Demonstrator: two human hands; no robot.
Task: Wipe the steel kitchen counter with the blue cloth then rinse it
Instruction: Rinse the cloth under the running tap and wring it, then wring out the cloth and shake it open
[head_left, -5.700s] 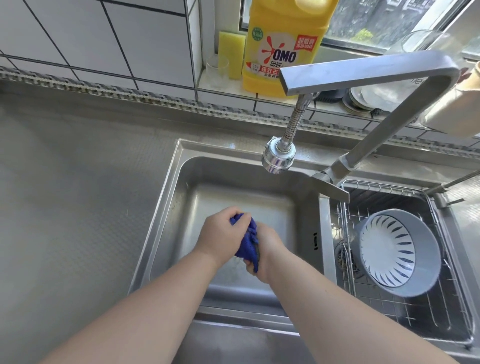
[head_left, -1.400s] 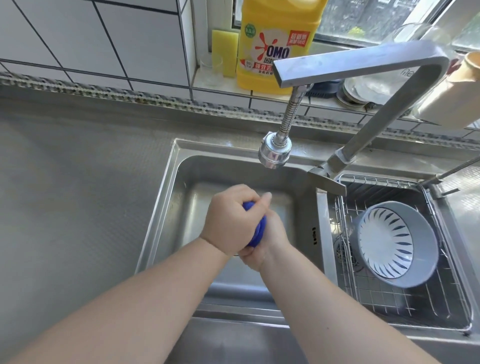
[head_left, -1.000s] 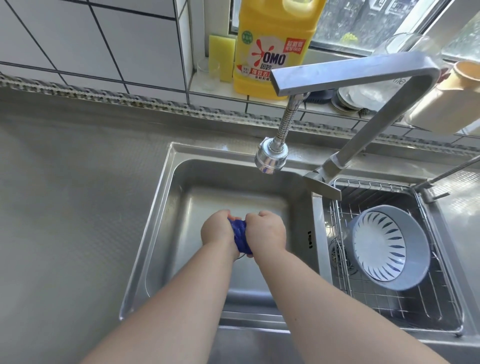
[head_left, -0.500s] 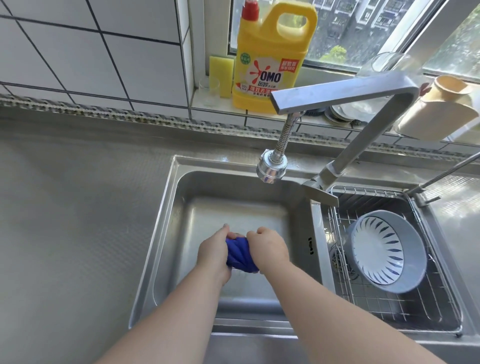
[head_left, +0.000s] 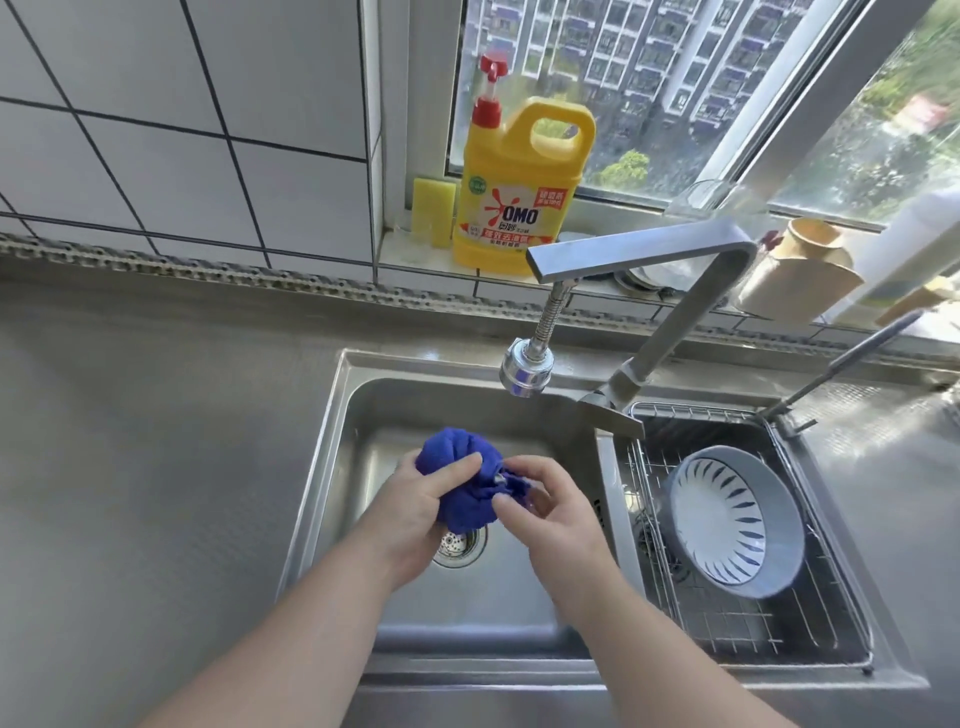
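Two hands meet over the left basin, near the centre of the frame, with one blue cloth (head_left: 460, 480) bunched into a ball between them. The left hand (head_left: 415, 512) cups the wad from below and left, its fingers (head_left: 457, 467) curled over the top and grasping it. The right hand (head_left: 550, 512) pinches a fold of the same cloth between thumb and fingertips at the wad's right edge — so both hands are closed on the one cloth, which hangs above the drain (head_left: 460, 545) and clear of the basin floor.

The steel sink (head_left: 332, 467) has two basins. The right one holds one wire rack (head_left: 753, 629), and in it lies one blue-and-white bowl (head_left: 727, 525), tipped on its side with its opening towards the camera. One square-section tap (head_left: 639, 252) arches from centre right, its flexible spray head (head_left: 524, 371) hanging over the back of the left basin; whether water runs cannot be told.

The steel desk (head_left: 145, 467) fills the left half of the frame. On the window sill at upper centre stand one yellow detergent jug (head_left: 511, 208) with a red pump — and one yellow sponge (head_left: 434, 210) on edge just left of it. At upper right sits one tan container (head_left: 795, 280), blurred.
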